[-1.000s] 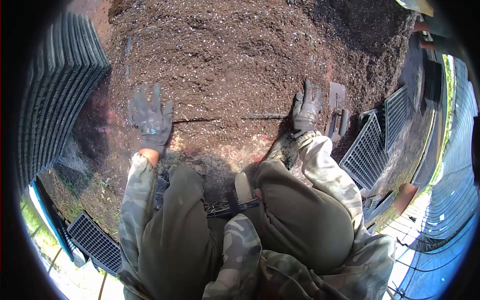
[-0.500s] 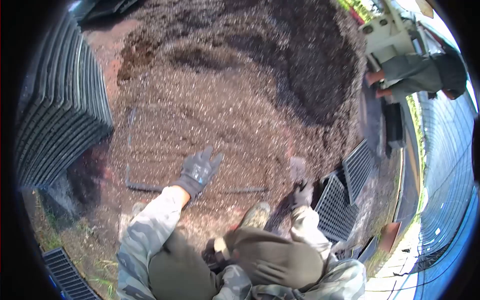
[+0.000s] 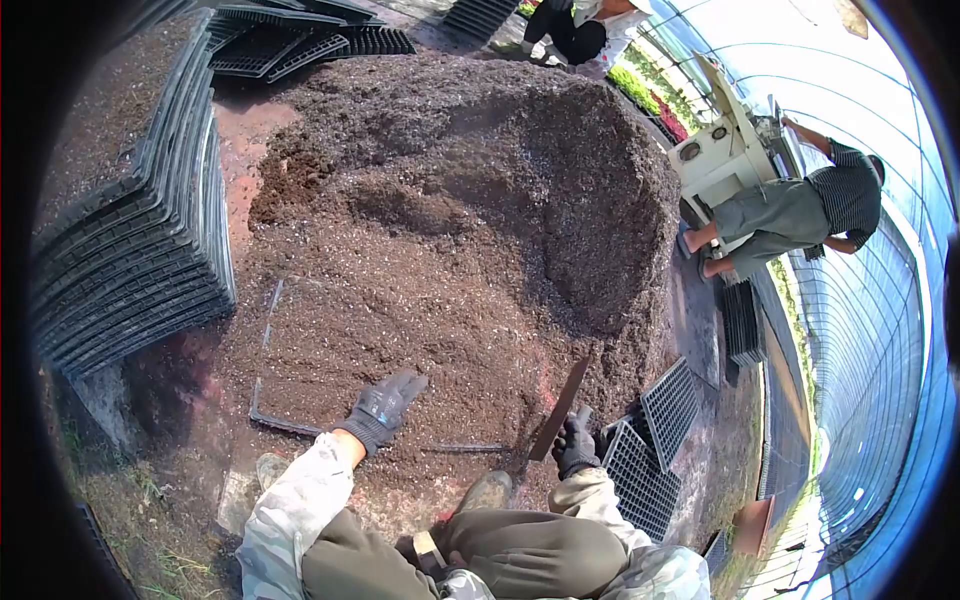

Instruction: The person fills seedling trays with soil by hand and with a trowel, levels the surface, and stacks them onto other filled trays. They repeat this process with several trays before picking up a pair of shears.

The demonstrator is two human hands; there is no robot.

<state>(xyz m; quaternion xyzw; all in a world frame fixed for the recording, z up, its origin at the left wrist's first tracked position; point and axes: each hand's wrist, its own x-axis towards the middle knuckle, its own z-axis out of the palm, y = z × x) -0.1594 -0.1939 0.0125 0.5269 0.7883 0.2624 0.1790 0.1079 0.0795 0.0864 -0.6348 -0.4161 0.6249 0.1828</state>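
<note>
My left hand [image 3: 385, 408], in a dark glove, rests on the dark soil [image 3: 400, 330] with its fingers spread, holding nothing. Under the soil lies a tray [image 3: 280, 426], of which only parts of the black rim show. To the right, my gloved right hand [image 3: 574, 445] is closed round the handle of a flat scraper [image 3: 560, 408]. The scraper's long brown blade stands at a slant at the right side of the soil-covered tray.
A tall stack of trays [image 3: 170, 265] is at the left. Empty cell trays [image 3: 640, 480] lie right of my right hand. One person [image 3: 800, 215] stands by a machine [image 3: 725, 155] at upper right; another person [image 3: 610, 25] is at the top, behind the soil heap.
The view has tilted up, showing more of the background. My right hand has turned the scraper, so its blade now shows edge-on as a long strip. My left hand stays on the soil.
</note>
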